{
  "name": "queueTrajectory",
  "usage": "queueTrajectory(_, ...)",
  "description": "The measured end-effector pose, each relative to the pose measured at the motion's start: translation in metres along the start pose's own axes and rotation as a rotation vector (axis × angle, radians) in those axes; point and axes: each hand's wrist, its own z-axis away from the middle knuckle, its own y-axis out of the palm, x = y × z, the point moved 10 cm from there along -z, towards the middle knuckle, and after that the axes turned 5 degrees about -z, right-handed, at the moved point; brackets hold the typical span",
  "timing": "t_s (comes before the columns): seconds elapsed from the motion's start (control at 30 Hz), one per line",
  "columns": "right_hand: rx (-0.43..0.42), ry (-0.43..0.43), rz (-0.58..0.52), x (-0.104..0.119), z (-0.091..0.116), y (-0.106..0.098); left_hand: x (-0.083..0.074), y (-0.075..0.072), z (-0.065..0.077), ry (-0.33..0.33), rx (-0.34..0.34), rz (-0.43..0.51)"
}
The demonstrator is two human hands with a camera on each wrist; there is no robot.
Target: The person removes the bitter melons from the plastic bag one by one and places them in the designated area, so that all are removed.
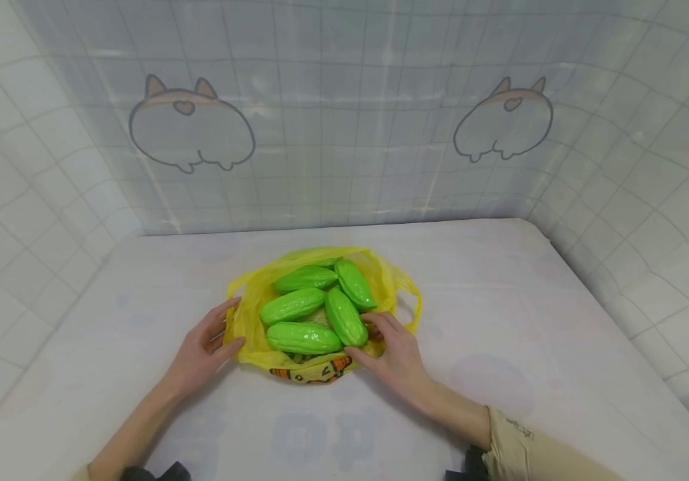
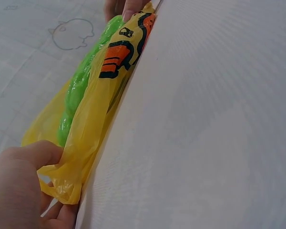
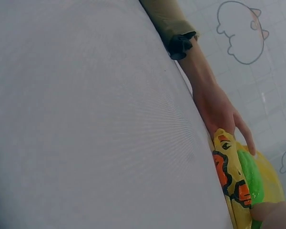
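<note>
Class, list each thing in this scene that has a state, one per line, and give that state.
Yellow bag: open, mouth upward, on the table.
Green vegetables: lying in the bag, exposed.
Left hand: holding the bag's left edge.
Right hand: touching a vegetable's near end; grip unclear.
Right sleeve: ending above the wrist.
Grid-patterned backdrop: hanging.

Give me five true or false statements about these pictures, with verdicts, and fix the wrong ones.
The yellow bag sits on the pale table. True.
The bag is empty. False: at least five green pieces lie inside.
Orange print shows on the bag's near side. True.
Both hands are far from the bag. False: the left hand touches its left side, the right hand is at its near right.
Two cartoon animals are drawn on the backdrop. True.
</note>
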Motion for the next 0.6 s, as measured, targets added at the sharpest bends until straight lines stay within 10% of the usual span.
queueTrajectory(0.6,-0.024,0.009,-0.004,-0.0061,0.0022,-0.0042,0.0007,-0.0001,0.0006,0.013,-0.009,-0.015)
